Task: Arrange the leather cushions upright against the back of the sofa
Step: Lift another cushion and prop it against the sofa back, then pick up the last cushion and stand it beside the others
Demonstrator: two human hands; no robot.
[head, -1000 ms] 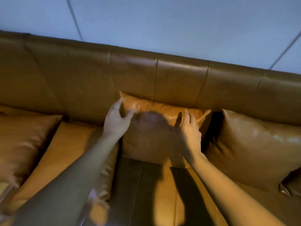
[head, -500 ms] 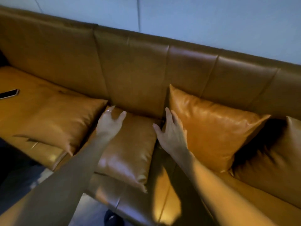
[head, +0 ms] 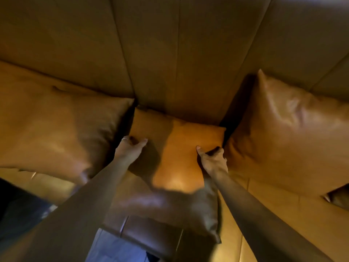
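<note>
Sofa back [head: 170,53]; hands [head: 130,150] on middle cushion [head: 179,148] edges.

Left cushion [head: 56,125] cut by frame's left edge; right cushion [head: 290,133] by right edge. Middle cushion [head: 177,159] near edge shadowed, blurred. Sofa back [head: 160,53] top out of frame.

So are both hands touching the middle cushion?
Touching. The head view shows the left hand and right hand gripping the side edges of the middle cushion, thumbs pressed on top.
</note>
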